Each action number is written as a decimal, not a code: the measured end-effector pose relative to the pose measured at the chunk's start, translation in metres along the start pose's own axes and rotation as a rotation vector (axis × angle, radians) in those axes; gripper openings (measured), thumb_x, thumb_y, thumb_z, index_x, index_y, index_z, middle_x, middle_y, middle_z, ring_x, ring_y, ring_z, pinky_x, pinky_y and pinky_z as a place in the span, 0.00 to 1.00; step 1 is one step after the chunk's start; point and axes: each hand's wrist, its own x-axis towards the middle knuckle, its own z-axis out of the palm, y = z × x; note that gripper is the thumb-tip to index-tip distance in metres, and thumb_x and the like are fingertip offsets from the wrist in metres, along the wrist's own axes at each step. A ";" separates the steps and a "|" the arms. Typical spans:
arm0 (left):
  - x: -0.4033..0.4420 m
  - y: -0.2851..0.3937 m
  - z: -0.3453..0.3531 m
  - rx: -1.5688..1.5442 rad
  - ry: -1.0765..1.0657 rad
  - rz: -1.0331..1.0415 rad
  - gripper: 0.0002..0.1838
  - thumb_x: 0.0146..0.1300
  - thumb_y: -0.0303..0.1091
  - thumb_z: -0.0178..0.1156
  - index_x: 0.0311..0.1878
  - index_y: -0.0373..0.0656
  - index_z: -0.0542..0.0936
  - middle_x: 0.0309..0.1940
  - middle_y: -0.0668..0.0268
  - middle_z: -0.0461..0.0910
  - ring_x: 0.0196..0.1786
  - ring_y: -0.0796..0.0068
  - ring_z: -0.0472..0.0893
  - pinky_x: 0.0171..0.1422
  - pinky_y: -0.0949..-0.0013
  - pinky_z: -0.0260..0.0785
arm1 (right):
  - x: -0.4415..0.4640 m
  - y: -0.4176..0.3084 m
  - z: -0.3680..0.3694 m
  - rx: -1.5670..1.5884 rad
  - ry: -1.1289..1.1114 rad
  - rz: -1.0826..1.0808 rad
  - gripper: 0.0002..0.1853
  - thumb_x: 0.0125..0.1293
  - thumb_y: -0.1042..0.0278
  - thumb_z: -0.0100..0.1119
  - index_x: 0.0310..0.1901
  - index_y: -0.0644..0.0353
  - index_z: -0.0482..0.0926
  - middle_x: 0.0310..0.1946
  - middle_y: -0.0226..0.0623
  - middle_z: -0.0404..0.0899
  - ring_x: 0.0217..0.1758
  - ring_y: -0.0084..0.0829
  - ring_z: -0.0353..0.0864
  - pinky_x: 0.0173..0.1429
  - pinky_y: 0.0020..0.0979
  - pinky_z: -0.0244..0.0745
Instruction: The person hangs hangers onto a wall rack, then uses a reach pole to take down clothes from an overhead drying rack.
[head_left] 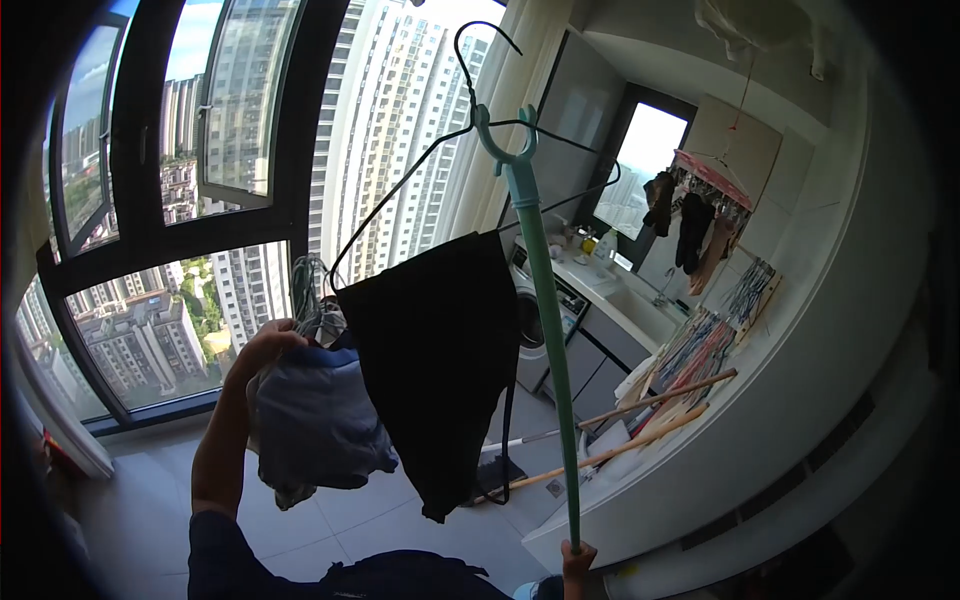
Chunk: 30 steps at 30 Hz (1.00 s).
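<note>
My right hand (577, 558) is closed round the lower end of a green clothes pole (552, 310), low at the centre right. The pole's pale blue-green forked head (516, 165) is up at a black wire hanger (402, 184). From this hanger a black garment (430, 350) hangs in front of me, with a strap dangling at its right side. On the left, my left hand (268, 345) is closed on a bunch of clothes hangers (312, 300). A grey-blue garment (320, 415) hangs below that hand. The fingertips are partly hidden.
Tall windows (290, 230) fill the left side, one pane tilted open. Beyond the black garment stand a washing machine (530, 318) and a sink counter (625, 300). Mops with wooden handles (640, 450) lean along the right wall. Socks (692, 225) hang from a pink rack (712, 178).
</note>
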 end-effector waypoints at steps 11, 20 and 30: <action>-0.001 0.091 0.059 -0.015 -0.254 0.227 0.29 0.42 0.36 0.69 0.50 0.35 0.75 0.35 0.70 0.78 0.34 0.83 0.76 0.38 0.80 0.66 | -0.120 0.102 -0.022 -0.431 -0.195 -0.030 0.15 0.58 0.67 0.58 0.19 0.63 0.65 0.14 0.39 0.61 0.19 0.29 0.62 0.25 0.38 0.57; -0.018 0.028 0.092 -0.071 -0.330 -0.047 0.39 0.42 0.37 0.70 0.59 0.28 0.71 0.48 0.58 0.79 0.48 0.73 0.79 0.57 0.76 0.67 | -0.161 0.112 -0.047 -0.567 -0.290 -0.050 0.10 0.62 0.66 0.57 0.27 0.62 0.74 0.19 0.40 0.71 0.23 0.34 0.71 0.30 0.38 0.65; -0.077 -0.028 0.141 -0.598 -0.407 -0.259 0.31 0.69 0.56 0.51 0.55 0.32 0.72 0.47 0.58 0.79 0.49 0.72 0.77 0.59 0.68 0.67 | -0.216 0.119 -0.137 -0.748 -0.363 0.027 0.11 0.66 0.64 0.56 0.35 0.61 0.84 0.25 0.40 0.82 0.28 0.40 0.80 0.35 0.39 0.73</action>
